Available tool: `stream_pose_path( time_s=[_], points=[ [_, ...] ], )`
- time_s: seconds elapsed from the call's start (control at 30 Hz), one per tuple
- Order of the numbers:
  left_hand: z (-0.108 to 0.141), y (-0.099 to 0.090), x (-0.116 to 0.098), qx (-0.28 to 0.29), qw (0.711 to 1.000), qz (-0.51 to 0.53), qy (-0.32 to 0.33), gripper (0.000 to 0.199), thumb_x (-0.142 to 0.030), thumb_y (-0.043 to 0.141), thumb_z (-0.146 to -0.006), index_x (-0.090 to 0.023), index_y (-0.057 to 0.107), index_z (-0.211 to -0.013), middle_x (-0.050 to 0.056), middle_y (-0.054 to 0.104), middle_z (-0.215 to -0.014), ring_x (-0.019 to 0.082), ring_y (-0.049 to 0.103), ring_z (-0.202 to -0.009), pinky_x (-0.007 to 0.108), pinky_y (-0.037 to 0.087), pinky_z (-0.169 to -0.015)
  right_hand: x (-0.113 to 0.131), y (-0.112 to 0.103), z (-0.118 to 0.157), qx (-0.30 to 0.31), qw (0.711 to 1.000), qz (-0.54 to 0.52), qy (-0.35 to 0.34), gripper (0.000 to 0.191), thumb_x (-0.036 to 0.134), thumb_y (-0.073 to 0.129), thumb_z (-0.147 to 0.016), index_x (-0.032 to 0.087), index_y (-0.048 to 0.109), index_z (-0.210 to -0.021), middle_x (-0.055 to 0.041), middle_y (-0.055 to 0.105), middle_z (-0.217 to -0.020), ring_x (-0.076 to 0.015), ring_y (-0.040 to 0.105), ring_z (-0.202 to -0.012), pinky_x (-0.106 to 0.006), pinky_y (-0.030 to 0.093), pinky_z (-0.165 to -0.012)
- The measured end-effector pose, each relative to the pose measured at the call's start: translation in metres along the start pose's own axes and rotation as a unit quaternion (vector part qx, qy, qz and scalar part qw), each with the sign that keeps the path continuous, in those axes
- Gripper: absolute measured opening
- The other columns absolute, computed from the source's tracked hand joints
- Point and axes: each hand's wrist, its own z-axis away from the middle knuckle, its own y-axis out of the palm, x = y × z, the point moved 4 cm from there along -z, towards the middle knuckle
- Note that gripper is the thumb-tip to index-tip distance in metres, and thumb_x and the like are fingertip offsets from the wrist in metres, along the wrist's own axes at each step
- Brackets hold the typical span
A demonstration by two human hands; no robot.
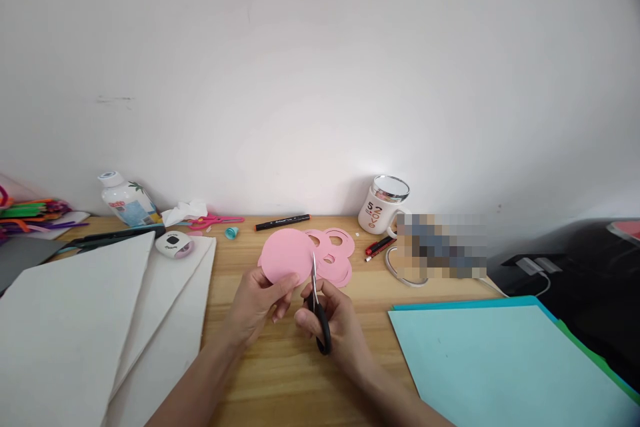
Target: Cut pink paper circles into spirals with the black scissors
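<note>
Two hands full: my left hand [257, 300] pinches a pink disc [286, 253] by its near edge; my right hand [344, 321] grasps scissors [324, 333], their long axis running near to far beside the disc's right rim, contact unclear. Pink cutouts [341, 269] lie beyond on the tabletop [280, 373], left of a white mug [373, 217].

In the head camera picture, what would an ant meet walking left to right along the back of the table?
Colourful fuzzy sticks, white bottle, crumpled tissue, teal cap, black marker, white mug.
</note>
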Motion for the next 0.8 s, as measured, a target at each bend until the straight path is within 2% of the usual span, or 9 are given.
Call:
stream_pose_path(
  time_s=[0.2,0.37,0.6,0.8],
  points=[
    [0.0010,0.0031,-0.0019,0.004,0.999,-0.035,0.007,0.036,-0.032,0.068,-0.066,-0.013,0.048,-0.044,-0.005,0.042,-0.036,0.003,0.033,-0.032,0.017,0.022,-0.033,0.0081,-0.0036,-0.0019,-0.004,0.998,0.024,-0.049,0.037,0.038,0.074,-0.064,0.018,0.048,-0.081,0.0055,0.045,-0.061,-0.0097,0.036,-0.054,-0.022,0.027,-0.050],
    [0.0015,0.0029,-0.0038,-0.008,0.999,-0.053,0.008,0.037,-0.035,0.067,-0.066,-0.013,0.047,-0.043,-0.005,0.040,-0.035,0.004,0.032,-0.032,0.019,0.022,-0.035,0.0075,-0.0039,-0.0019,-0.001,0.999,0.016,-0.040,0.037,0.038,0.074,-0.065,0.018,0.048,-0.083,0.0057,0.044,-0.062,-0.0097,0.036,-0.054,-0.022,0.027,-0.051],
    [0.0008,0.0006,-0.0022,-0.006,0.998,-0.059,0.002,0.029,-0.037,0.067,-0.066,-0.010,0.061,-0.058,-0.006,0.041,-0.036,0.004,0.031,-0.033,0.019,0.021,-0.036,0.0051,-0.0034,-0.0022,0.006,0.999,0.012,-0.052,0.034,0.041,0.069,-0.069,0.018,0.048,-0.083,0.0071,0.040,-0.057,-0.0086,0.030,-0.050,-0.021,0.022,-0.047],
    [0.0002,-0.0005,-0.0030,-0.009,0.998,-0.061,-0.001,0.030,-0.039,0.068,-0.065,-0.011,0.060,-0.056,-0.006,0.041,-0.036,0.005,0.032,-0.033,0.020,0.021,-0.036,0.0074,-0.0020,-0.0025,0.007,0.999,0.011,-0.049,0.034,0.044,0.068,-0.069,0.019,0.048,-0.081,0.0075,0.038,-0.055,-0.0081,0.028,-0.048,-0.021,0.019,-0.044]
  ],
)
